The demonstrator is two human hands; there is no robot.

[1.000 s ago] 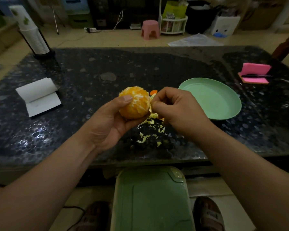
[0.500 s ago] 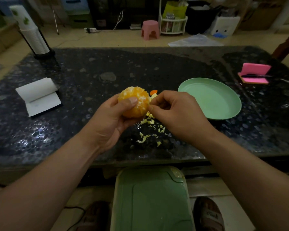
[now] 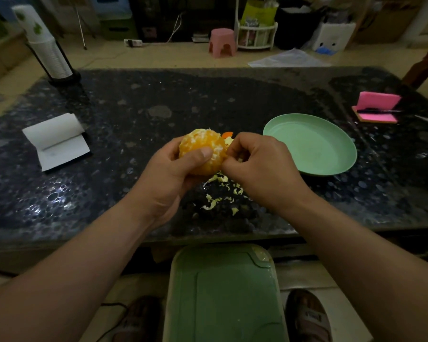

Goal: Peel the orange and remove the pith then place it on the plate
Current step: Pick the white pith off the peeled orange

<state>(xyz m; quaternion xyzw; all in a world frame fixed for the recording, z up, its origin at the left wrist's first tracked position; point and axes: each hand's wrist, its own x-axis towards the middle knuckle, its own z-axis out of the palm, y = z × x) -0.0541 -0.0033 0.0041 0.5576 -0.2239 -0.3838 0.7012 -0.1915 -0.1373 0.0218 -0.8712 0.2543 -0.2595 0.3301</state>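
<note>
Orange (image 3: 203,149) gripped in left hand (image 3: 168,174), right hand (image 3: 260,169) pinching its side

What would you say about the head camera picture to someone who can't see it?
The left hand holds a peeled orange with white pith patches above a dark table, while the right hand pinches at its right side. Pale pith scraps lie on the table below, and an empty green plate sits to the right.

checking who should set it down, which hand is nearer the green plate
Right. The right hand, pinching at the orange, sits just left of the green plate. The left hand grips the orange from its other side, farther from the plate.
</note>
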